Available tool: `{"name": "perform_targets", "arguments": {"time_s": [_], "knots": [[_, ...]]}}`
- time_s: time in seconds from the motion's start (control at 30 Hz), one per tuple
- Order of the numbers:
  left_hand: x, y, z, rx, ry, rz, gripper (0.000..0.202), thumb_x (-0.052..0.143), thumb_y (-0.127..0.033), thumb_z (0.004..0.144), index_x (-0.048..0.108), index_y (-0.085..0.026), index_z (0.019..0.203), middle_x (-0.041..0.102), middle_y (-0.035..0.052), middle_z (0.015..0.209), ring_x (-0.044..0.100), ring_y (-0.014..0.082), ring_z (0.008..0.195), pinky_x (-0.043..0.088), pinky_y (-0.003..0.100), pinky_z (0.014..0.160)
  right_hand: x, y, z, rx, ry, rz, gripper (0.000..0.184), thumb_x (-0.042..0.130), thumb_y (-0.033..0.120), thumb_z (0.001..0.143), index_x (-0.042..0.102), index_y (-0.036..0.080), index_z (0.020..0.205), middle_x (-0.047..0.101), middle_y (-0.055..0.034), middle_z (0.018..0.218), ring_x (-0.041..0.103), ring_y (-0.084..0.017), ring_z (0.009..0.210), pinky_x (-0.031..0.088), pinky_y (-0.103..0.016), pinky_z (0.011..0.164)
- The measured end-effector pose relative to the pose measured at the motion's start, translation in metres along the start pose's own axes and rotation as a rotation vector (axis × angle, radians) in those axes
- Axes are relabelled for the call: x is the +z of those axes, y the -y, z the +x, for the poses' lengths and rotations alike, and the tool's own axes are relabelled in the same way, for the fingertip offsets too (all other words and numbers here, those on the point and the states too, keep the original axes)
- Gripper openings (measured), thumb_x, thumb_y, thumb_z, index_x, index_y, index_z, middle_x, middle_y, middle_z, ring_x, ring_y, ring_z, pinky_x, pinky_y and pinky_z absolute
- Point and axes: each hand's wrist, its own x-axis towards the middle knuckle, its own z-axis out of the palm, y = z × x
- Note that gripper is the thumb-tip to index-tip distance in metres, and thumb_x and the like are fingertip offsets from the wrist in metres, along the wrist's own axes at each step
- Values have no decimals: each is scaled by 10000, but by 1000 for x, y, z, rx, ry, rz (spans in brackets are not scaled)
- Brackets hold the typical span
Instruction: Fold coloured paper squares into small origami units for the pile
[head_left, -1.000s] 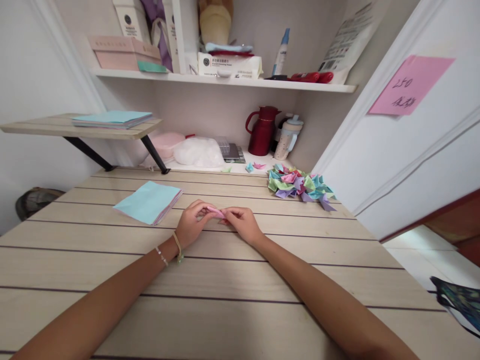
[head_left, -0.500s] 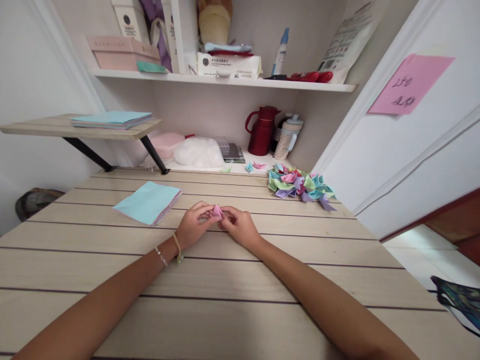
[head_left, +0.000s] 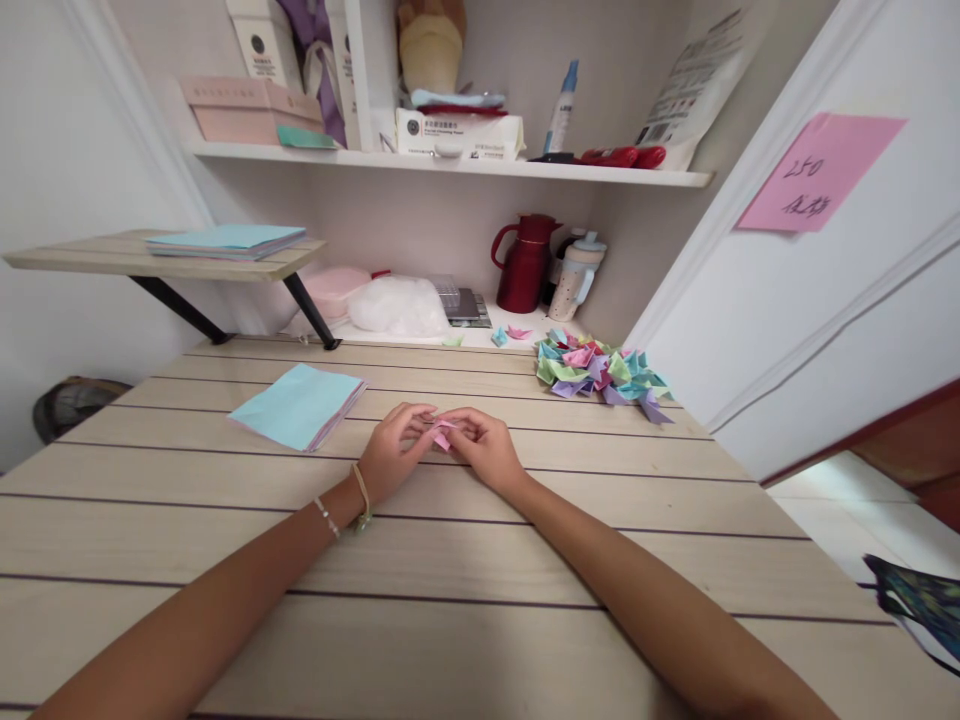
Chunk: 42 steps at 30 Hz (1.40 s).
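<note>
A small piece of folded pink paper [head_left: 443,436] is pinched between my two hands, just above the middle of the wooden table. My left hand [head_left: 399,447] grips its left side with thumb and fingertips. On the right side, my right hand [head_left: 480,446] closes on it, and the fingers hide part of the folds. To the left lies a stack of square paper [head_left: 300,405] with a light blue sheet on top. Toward the back right sits a pile of folded paper boats [head_left: 592,368] in several colours.
A raised wooden stand [head_left: 90,252] on black legs bears more blue paper [head_left: 229,240]. Behind the table are a white plastic bag [head_left: 397,305], a red jug [head_left: 527,262] and a pale bottle [head_left: 576,278]. A white shelf [head_left: 600,172] hangs above them.
The pink paper has turned between my fingers and shows a different, flatter shape. Both hands have shifted slightly, with the right fingers reaching further over the paper.
</note>
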Motion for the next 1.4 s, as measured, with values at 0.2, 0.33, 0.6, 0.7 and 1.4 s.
{"name": "perform_targets", "arguments": {"time_s": [0.2, 0.33, 0.6, 0.7, 1.4], "knots": [[-7, 3, 5, -233, 107, -273, 309, 573, -319, 764, 578, -143, 1018, 649, 61, 862, 633, 153, 750, 524, 293, 700, -3, -6, 3, 58, 22, 184, 243, 627, 286, 686, 664, 164, 893, 690, -56, 800, 635, -161, 697, 497, -269, 647], [-9, 5, 6, -291, 153, -327, 276, 644, -291, 704, 617, -137, 932, 684, 54, 817, 643, 159, 737, 524, 296, 707, -3, -6, 1, 77, 64, 178, 202, 636, 268, 672, 690, 165, 838, 694, -49, 748, 642, -176, 710, 506, -288, 667], [-5, 6, 2, -147, 25, -130, 266, 669, -283, 674, 616, -131, 886, 686, 65, 795, 640, 166, 752, 518, 298, 716, -3, 1, 1, 51, 85, 120, 286, 596, 279, 720, 633, 169, 981, 690, -59, 875, 640, -168, 770, 504, -271, 679], [-3, 1, -1, -43, 4, 73, 179, 642, -272, 695, 615, -162, 834, 684, 35, 774, 631, 146, 721, 504, 274, 705, 0, 1, -1, -26, 41, -73, 241, 629, 291, 705, 650, 184, 920, 689, -51, 850, 633, -167, 753, 497, -263, 663], [-5, 5, 3, -170, -70, -145, 244, 666, -299, 673, 562, -160, 845, 639, 24, 741, 620, 141, 680, 490, 245, 618, -3, -5, 1, -66, -61, -106, 172, 553, 188, 709, 656, 157, 842, 674, -37, 762, 625, -139, 658, 505, -235, 604]]}}
